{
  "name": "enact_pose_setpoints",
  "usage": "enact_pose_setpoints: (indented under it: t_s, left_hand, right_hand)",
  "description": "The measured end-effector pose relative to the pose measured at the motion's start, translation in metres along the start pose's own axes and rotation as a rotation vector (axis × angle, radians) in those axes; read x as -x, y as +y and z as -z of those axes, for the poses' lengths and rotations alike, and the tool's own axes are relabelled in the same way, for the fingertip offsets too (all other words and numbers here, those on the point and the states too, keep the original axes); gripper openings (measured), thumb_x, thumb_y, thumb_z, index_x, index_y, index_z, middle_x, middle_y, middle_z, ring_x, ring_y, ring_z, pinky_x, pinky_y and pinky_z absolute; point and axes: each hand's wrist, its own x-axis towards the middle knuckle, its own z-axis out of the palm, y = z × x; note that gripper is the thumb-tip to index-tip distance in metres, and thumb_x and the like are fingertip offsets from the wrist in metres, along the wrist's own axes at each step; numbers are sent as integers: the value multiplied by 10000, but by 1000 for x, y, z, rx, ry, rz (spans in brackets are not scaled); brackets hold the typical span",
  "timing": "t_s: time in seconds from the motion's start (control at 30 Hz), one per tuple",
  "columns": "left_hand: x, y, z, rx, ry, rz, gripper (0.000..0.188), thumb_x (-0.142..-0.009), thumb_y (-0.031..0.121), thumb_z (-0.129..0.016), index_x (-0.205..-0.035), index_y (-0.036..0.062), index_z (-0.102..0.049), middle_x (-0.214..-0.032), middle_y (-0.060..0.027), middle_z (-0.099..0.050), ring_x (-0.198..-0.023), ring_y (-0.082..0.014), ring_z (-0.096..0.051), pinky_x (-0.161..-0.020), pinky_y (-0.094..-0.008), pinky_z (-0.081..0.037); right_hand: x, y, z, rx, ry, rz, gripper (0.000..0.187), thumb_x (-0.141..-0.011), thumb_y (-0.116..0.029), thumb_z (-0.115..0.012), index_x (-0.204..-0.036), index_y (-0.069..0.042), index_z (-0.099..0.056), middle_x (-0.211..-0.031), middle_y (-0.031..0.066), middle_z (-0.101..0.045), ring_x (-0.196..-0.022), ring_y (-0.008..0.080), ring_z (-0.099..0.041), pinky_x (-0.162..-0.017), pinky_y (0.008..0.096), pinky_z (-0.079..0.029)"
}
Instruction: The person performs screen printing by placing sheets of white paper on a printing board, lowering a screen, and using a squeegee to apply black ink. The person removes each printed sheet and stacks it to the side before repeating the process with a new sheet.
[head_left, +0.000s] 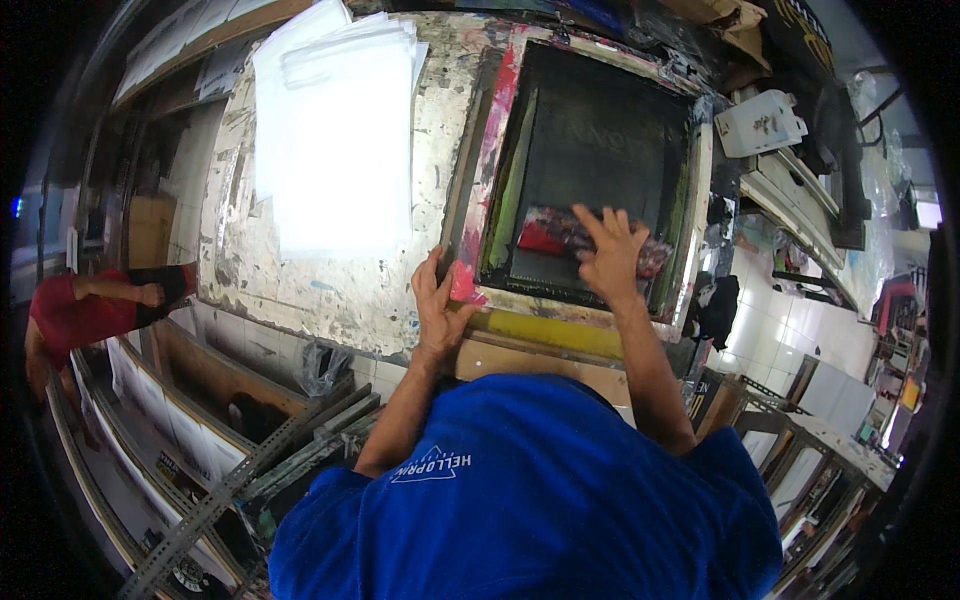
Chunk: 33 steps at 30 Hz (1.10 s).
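Note:
A screen printing frame point(700, 190) with a dark mesh point(600, 130) lies on the worktable, its wooden edges smeared with pink and pale ink. My right hand point(612, 258) grips a squeegee point(548, 232) stained red and dark, lying crosswise on the near part of the mesh. Its fingers are partly spread over the squeegee's top, and the underside of the grip is hidden. My left hand point(437, 308) holds the near left corner of the frame, thumb along the near side and fingers along the left side.
A stack of white sheets point(345, 140) lies left of the frame on the ink-spotted table point(240, 240). Racks stand at the lower left and lower right. A white plastic jug point(760, 124) is at the far right. Another person in red point(80, 310) is at the left.

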Motion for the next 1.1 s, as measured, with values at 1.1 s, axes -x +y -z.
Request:
enact_pose_setpoints:
  t_s: [1.1]
  left_hand:
    - [8, 14, 6, 212, 32, 125, 914, -638, 408, -910, -1396, 15, -582, -1235, -159, -601, -1169, -341, -497, -1027, -444, -382]
  right_hand:
    - [-210, 96, 68, -552, 147, -203, 677, -766, -12, -771, -1388, -249, -648, -1264, 94, -727, -1042, 186, -687, -960, 308, -488]
